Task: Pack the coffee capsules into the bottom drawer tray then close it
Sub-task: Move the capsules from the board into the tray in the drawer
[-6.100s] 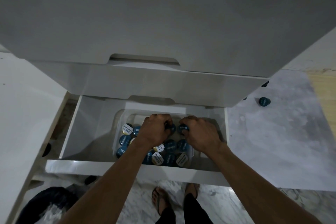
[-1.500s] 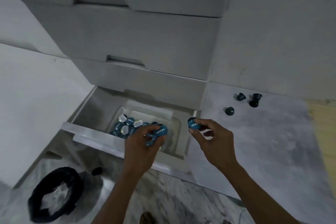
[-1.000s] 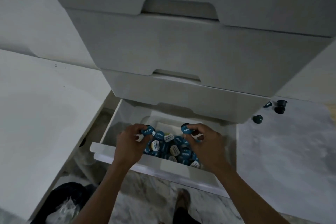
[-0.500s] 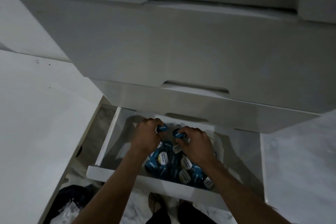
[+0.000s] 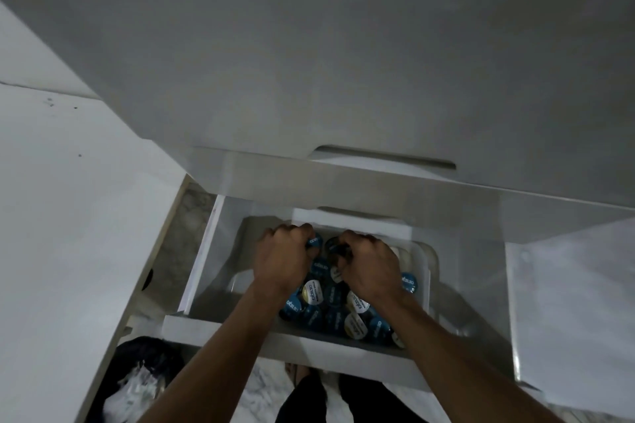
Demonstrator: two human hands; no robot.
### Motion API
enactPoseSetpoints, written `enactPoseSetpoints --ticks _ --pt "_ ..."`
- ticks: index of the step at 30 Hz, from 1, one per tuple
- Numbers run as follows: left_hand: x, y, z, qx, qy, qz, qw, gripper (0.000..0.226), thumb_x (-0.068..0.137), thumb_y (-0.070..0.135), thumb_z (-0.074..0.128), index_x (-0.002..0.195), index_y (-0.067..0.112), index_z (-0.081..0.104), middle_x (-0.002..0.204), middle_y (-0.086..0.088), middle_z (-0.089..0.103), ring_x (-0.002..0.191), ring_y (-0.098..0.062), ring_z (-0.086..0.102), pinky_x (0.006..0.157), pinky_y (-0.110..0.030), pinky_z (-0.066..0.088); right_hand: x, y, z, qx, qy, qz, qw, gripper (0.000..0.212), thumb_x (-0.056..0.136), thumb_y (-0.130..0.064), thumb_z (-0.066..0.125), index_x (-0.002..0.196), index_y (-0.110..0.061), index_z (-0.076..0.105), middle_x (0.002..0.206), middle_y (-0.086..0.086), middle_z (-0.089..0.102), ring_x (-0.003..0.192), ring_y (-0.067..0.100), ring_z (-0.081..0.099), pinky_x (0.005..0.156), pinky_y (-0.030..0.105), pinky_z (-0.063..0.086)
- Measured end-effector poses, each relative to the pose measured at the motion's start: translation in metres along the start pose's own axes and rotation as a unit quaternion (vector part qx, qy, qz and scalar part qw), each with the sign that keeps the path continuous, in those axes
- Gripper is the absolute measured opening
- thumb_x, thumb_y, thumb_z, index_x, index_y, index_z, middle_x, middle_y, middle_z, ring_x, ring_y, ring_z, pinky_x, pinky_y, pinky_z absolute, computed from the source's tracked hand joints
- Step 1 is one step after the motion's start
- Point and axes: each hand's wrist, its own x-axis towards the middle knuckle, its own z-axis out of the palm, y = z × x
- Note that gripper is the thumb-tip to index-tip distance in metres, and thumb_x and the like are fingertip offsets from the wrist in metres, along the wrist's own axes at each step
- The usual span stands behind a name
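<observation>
Capsule (image 5: pixel 314 240) in left hand (image 5: pixel 283 259) over tray (image 5: pixel 424 271)

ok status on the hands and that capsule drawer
Left hand and right hand each gripping a capsule, low over the tray. Tray well filled with capsules. Bottom drawer open. Both arms across its front, nothing else blocking.

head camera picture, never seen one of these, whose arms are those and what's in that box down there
There is no machine here. A camera worn on a person's head looks down at their own two bare arms. Both reach into an open white bottom drawer of a white cabinet. Inside it sits a clear plastic tray piled with round blue coffee capsules. The left hand holds one blue capsule at the tray's far end; the right hand holds another beside it.
</observation>
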Motion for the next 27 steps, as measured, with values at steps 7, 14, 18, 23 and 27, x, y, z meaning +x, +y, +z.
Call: enactPoseSetpoints --ticks 7,14,18,23,27 --pt "0.001 0.009 0.004 0.111 0.014 0.031 0.993 0.02 0.094 0.029 0.053 0.103 0.021 0.069 0.088 -0.005 0.075 0.081 -0.023 0.07 0.084 -0.033 0.049 0.001 -0.001 0.0 -0.022 0.026 -0.018 0.999 0.023 0.085 -0.027 0.06 0.106 -0.02 0.065 0.096 0.007 0.073 0.089 0.029 0.066 0.071 0.032 0.048" --pt "-0.002 -0.002 0.012 0.033 -0.013 0.032 0.999 0.017 0.091 0.025 0.053 0.092 0.02 0.069 0.092 0.001 0.071 0.09 -0.019 0.063 0.091 -0.034 0.043 -0.003 0.004 -0.002 0.033 -0.005 0.012 0.999 0.028 0.086 -0.028 0.064 0.114 -0.026 0.065 0.103 0.0 0.073 0.095 0.022 0.066 0.067 0.026 0.041" --pt "-0.002 0.003 0.006 -0.02 -0.012 0.012 1.0 0.011 0.088 0.015 0.06 0.08 0.015 0.067 0.082 -0.006 0.071 0.076 -0.021 0.064 0.083 -0.035 0.05 0.0 0.004 0.002 0.093 -0.02 0.041 0.995 0.025 0.084 -0.023 0.067 0.108 -0.026 0.068 0.101 -0.002 0.074 0.092 0.02 0.067 0.072 0.028 0.052" --pt "-0.003 0.002 0.007 -0.041 -0.025 0.015 0.999 0.011 0.09 0.02 0.061 0.096 0.017 0.07 0.092 -0.003 0.074 0.082 -0.017 0.068 0.09 -0.038 0.053 0.002 0.004 0.003 0.133 -0.03 0.059 0.989 0.026 0.084 -0.019 0.067 0.109 -0.025 0.07 0.104 -0.002 0.073 0.094 0.018 0.067 0.079 0.029 0.055" --pt "-0.004 0.0 0.009 -0.044 -0.024 0.015 0.999 0.015 0.093 0.015 0.055 0.084 0.012 0.068 0.086 -0.005 0.072 0.075 -0.017 0.067 0.084 -0.037 0.055 0.001 0.005 0.002 0.131 -0.031 0.064 0.989 0.032 0.083 -0.019 0.068 0.114 -0.026 0.068 0.108 -0.002 0.072 0.096 0.019 0.067 0.081 0.033 0.056"
